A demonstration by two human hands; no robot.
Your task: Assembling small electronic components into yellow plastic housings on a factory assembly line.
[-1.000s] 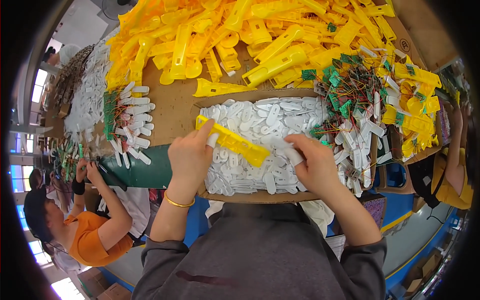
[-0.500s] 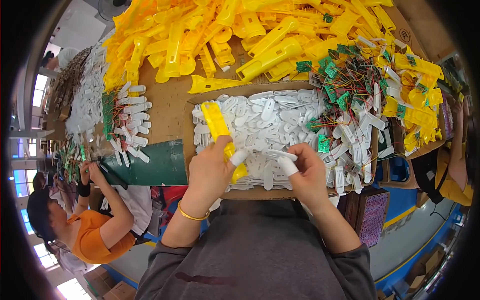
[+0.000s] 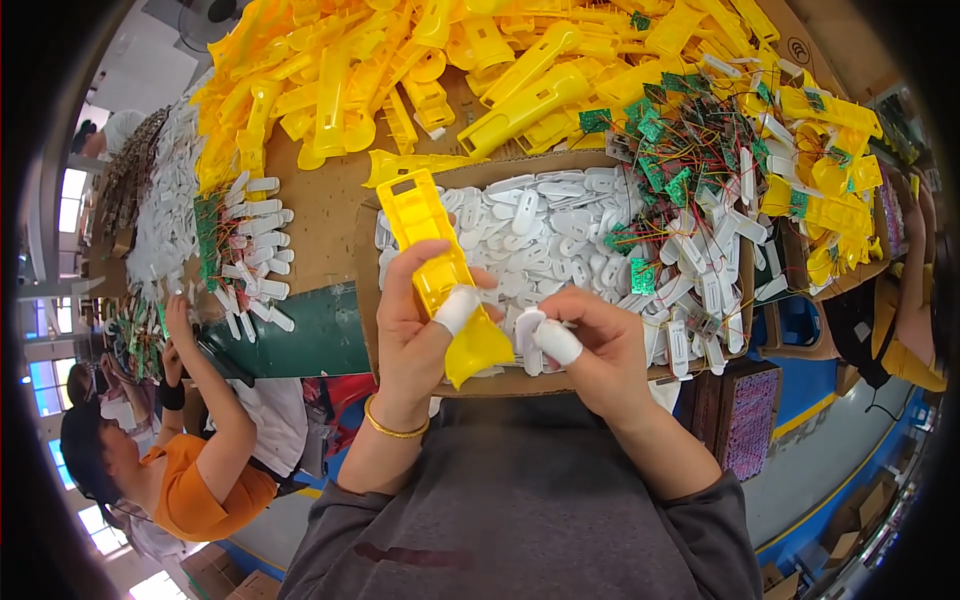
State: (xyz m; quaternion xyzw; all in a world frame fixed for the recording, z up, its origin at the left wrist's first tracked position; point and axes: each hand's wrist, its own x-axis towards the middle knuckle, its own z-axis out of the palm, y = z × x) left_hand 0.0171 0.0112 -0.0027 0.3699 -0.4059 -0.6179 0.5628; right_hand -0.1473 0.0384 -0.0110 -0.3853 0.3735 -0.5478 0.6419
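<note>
My left hand [image 3: 420, 335] is closed round a long yellow plastic housing [image 3: 421, 222], its hollow side facing me, tilted with the far end to the left. A white wrap covers the left thumb. In my right hand [image 3: 597, 350], whose thumb is also wrapped in white, a small white plastic piece [image 3: 527, 328] is pinched between thumb and fingers, just right of the housing's near end and apart from it. Both hands are over the near part of a cardboard box [image 3: 366, 260] filled with loose white plastic pieces [image 3: 525, 212].
Yellow housings [image 3: 335, 95] lie heaped at the back. To the right are green circuit boards [image 3: 650, 125] with tangled wires, and yellow housings [image 3: 835, 205] fitted with boards. More wired pieces [image 3: 258, 240] lie left, beside a dark green surface [image 3: 300, 335]. A co-worker in orange [image 3: 205, 485] works at left.
The yellow housing has been turned so its hollow side shows, and my left hand has come nearer me. My right hand has moved slightly left and tipped the white piece more upright.
</note>
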